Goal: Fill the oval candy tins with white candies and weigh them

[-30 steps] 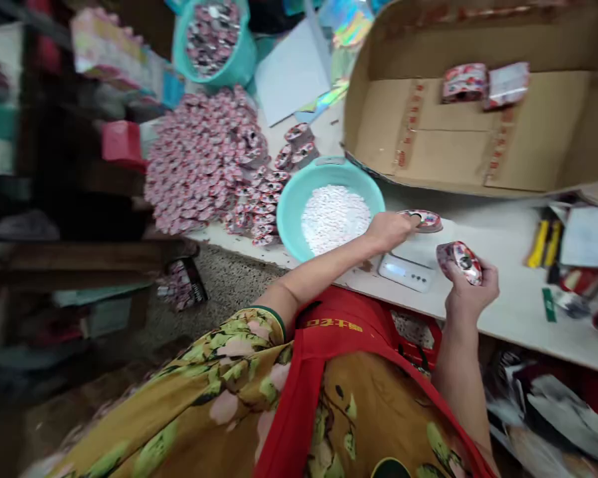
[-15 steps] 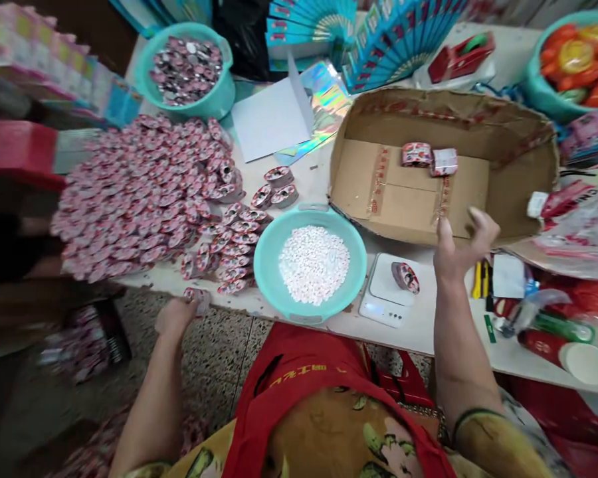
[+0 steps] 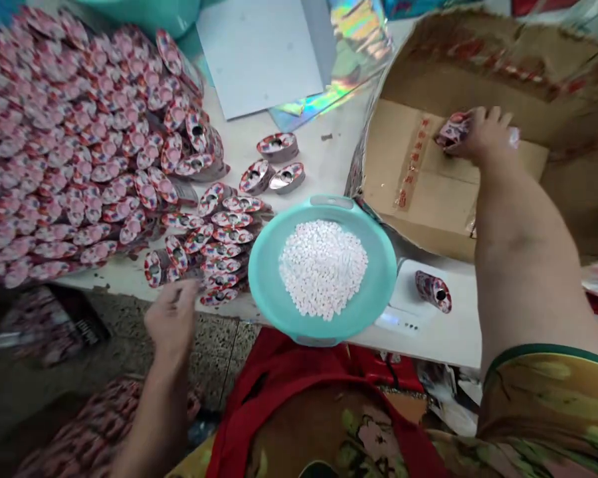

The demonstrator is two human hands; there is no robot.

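Inside the cardboard box, my right hand point(image 3: 488, 138) closes over small printed containers point(image 3: 452, 130) with pink and red patterns; a pale end of one shows past the fingers. My left hand point(image 3: 172, 315) is at the table's front edge, beside rows of upright oval containers point(image 3: 220, 250) with dark openings on top. Its fingers look pinched together and a little blurred, so what they hold is unclear. Between my hands stands a turquoise basin point(image 3: 264, 282) with small white tablet-like pieces point(image 3: 323, 269). One oval container point(image 3: 433, 291) lies tilted on a white digital scale point(image 3: 403, 312).
The cardboard box point(image 3: 418, 236) fills the right side. A dense mass of pink-topped containers point(image 3: 80, 153) covers the left. Three containers stand apart behind the basin. A white sheet point(image 3: 264, 60) and shiny holographic sheets point(image 3: 363, 40) lie at the back. More containers point(image 3: 99, 425) are below the table.
My right hand has reached from above the box's near edge down onto the containers inside. My left hand held a small container and has shifted toward the rows. The view has moved closer.
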